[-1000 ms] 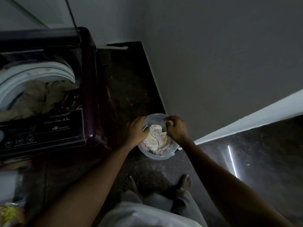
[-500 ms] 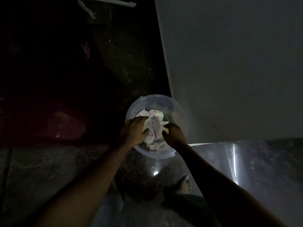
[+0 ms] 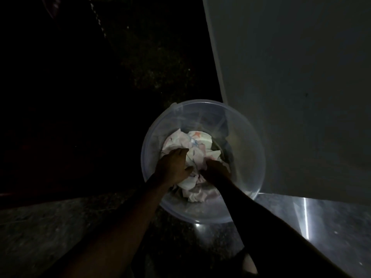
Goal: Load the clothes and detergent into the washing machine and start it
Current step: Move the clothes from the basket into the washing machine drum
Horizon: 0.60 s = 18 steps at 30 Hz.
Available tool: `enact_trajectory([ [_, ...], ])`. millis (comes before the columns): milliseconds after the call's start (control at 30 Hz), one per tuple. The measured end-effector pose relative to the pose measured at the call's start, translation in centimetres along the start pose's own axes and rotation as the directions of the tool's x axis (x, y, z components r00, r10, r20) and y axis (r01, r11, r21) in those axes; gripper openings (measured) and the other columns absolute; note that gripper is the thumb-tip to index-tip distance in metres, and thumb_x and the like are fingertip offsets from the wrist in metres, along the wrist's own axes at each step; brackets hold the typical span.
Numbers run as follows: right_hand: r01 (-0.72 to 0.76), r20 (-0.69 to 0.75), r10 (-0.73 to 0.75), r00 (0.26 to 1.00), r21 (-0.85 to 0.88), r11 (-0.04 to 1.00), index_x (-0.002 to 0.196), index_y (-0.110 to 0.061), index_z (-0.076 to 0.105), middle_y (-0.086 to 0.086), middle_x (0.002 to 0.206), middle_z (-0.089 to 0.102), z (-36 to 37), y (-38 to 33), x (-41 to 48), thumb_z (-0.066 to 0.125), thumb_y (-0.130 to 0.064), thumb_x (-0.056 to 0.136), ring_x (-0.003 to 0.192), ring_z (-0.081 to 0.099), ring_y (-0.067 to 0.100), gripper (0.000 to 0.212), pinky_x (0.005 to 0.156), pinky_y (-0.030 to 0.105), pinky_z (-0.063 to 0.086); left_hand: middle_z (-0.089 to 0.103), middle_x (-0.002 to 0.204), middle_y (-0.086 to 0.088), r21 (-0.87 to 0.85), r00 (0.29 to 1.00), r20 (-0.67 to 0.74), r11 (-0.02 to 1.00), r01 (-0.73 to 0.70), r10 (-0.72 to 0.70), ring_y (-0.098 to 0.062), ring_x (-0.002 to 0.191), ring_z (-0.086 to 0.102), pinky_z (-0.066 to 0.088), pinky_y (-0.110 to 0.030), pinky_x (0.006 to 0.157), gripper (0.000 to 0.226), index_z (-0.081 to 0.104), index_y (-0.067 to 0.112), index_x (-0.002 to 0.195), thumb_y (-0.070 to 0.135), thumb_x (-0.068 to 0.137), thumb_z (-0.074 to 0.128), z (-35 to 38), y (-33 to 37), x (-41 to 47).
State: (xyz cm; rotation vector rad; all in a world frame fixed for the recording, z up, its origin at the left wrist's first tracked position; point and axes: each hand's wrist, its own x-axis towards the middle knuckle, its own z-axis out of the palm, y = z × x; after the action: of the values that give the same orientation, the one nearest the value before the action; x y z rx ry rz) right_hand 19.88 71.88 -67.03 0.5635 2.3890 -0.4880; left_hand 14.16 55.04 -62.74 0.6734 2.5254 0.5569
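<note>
A clear round plastic tub point(image 3: 249, 137) stands on the dark floor against the wall. Inside lies a crumpled white cloth with faint red and blue print point(image 3: 197, 146), over some darker cloth at the right. Both of my hands are down in the tub. My left hand point(image 3: 173, 166) grips the cloth on its left side, fingers curled into the folds. My right hand point(image 3: 215, 170) grips the cloth at its near right side; its fingertips are buried in the fabric. The washing machine is out of view.
A pale wall point(image 3: 291, 77) rises right behind the tub. The dark speckled floor point(image 3: 160, 73) stretches to the left, mostly black in the dim light. A bright strip of light point(image 3: 306, 217) falls on the floor at the lower right. My foot point(image 3: 249, 263) shows at the bottom.
My view has dropped from the washing machine down onto the tub, which now looks much closer. Both hands went from the tub's rim deeper into the cloth and closed on it.
</note>
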Motion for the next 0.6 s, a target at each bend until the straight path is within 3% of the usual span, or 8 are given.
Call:
enact_trajectory([
  [67, 0.026, -0.119, -0.027, 0.993, -0.011, 1.000, 0.123, -0.017, 0.056, 0.009, 0.128, 0.058, -0.4, -0.3, -0.9, 0.051, -0.033, 0.094, 0.120, 0.052, 0.027, 0.034, 0.094, 0.032, 0.041, 0.046, 0.149, -0.006, -0.051, 1.000, -0.004, 0.998, 0.024, -0.024, -0.023, 0.139, 0.040, 0.034, -0.033, 0.107, 0.070, 0.040, 0.014, 0.147, 0.042, 0.089, 0.066, -0.3, 0.0, -0.4],
  [133, 0.036, -0.194, -0.037, 0.980, -0.007, 0.999, 0.113, -0.019, 0.061, 0.007, 0.121, 0.062, -2.1, -0.8, -2.5, 0.053, -0.032, 0.092, 0.115, 0.055, 0.027, 0.026, 0.090, 0.032, 0.043, 0.046, 0.149, -0.005, -0.106, 0.998, 0.002, 0.992, 0.070, -0.070, -0.022, 0.139, 0.040, 0.035, -0.033, 0.107, 0.069, 0.041, 0.016, 0.147, 0.042, 0.088, 0.067, -1.6, 0.8, -1.0],
  [367, 0.215, -0.215, -0.183, 0.959, 0.138, 0.967, 0.125, -0.022, 0.057, 0.002, 0.127, 0.054, -12.1, -4.7, -11.3, 0.053, -0.023, 0.091, 0.119, 0.051, 0.025, 0.034, 0.095, 0.037, 0.043, 0.050, 0.143, -0.011, -0.303, 0.979, 0.028, 0.932, 0.201, -0.202, -0.029, 0.133, 0.046, 0.039, -0.039, 0.106, 0.070, 0.044, 0.013, 0.144, 0.032, 0.084, 0.075, -9.8, 5.2, -5.3],
  [500, 0.393, -0.371, -0.255, 0.893, 0.365, 0.844, 0.115, -0.011, 0.064, 0.008, 0.118, 0.059, -19.3, -8.0, -18.4, 0.058, -0.011, 0.091, 0.111, 0.055, 0.025, 0.025, 0.094, 0.040, 0.044, 0.053, 0.140, -0.013, -0.368, 0.980, -0.030, 0.914, 0.173, -0.197, -0.031, 0.132, 0.049, 0.041, -0.040, 0.107, 0.070, 0.050, 0.008, 0.139, 0.024, 0.079, 0.080, -17.3, 8.8, -9.3],
  [600, 0.504, -0.470, -0.275, 0.839, 0.479, 0.718, 0.111, 0.001, 0.063, 0.006, 0.108, 0.065, -25.4, -10.8, -24.2, 0.057, -0.002, 0.092, 0.101, 0.056, 0.005, 0.020, 0.091, 0.022, 0.045, 0.055, 0.137, -0.004, -0.450, 0.973, -0.154, 0.889, 0.086, -0.172, -0.020, 0.129, 0.050, 0.040, -0.031, 0.104, 0.077, 0.053, 0.008, 0.136, 0.036, 0.071, 0.082, -23.7, 12.5, -12.1],
])
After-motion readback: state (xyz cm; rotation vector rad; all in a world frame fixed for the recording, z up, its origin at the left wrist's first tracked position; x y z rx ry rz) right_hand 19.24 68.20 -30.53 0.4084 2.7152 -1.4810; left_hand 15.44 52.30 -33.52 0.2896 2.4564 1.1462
